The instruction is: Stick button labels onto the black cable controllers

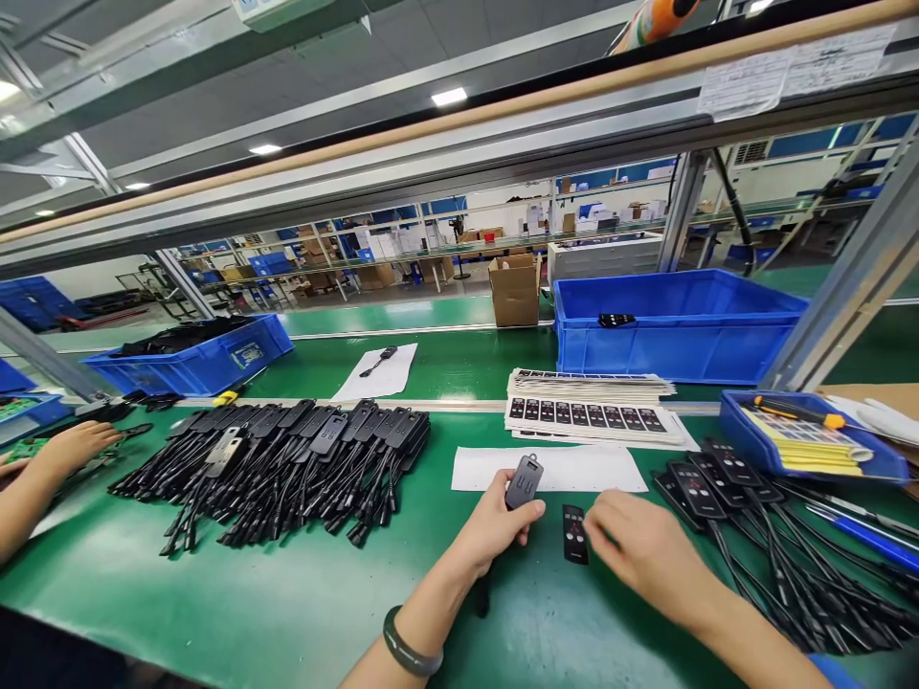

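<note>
1. One controller (525, 481) is gripped upright in the left hand (495, 524), thumb across its lower part; the face in view carries no print.
2. One loose label (574, 534) lies flat on the bench (251, 617), between the hands.
3. Right hand (624, 541): fingers curled at the label's right edge; whether they touch or pinch it, I cannot tell.
4. Step in hand, as I judge it: handling this controller and label as a pair. A next move on the label calls for a fingertip under its thin edge, with the controller steady.
5. Just beyond lies white paper (478, 469), with label sheets (585, 416) stacked behind.
6. Farther out, a plain pile (326, 435) sits left and a printed pile (698, 490) right, cables trailing from both.
</note>
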`<state>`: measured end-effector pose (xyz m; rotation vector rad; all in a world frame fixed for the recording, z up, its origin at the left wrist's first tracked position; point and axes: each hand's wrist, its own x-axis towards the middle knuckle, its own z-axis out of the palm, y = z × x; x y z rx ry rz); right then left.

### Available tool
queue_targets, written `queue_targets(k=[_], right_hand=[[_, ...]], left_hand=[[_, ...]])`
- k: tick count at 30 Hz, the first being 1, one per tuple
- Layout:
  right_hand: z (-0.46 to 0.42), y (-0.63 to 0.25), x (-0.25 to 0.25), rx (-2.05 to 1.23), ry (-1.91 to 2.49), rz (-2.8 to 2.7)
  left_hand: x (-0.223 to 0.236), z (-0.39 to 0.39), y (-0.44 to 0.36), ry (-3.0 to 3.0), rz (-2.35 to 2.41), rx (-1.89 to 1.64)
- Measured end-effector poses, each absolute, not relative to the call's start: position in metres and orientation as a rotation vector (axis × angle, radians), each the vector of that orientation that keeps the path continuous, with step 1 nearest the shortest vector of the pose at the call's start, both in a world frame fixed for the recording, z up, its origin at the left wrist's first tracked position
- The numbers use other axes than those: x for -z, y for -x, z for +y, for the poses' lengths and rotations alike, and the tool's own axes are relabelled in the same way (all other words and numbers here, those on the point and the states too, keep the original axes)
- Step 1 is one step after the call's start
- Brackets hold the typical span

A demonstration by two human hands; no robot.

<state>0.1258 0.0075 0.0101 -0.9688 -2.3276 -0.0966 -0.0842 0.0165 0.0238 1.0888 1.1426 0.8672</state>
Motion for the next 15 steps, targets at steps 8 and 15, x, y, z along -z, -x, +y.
queue_targets(k=[8,15], right_hand=[[0.010,-0.134,-0.017,-0.336,1.108,-2.337],[0.008,-0.123,-0.007,-0.245,1.152,-2.723]], left_hand=[[-0.021,0.016,0.078,-0.970,1.131,-0.944],[-0.022,0.015,0.080,-0.974,1.115,-0.939]])
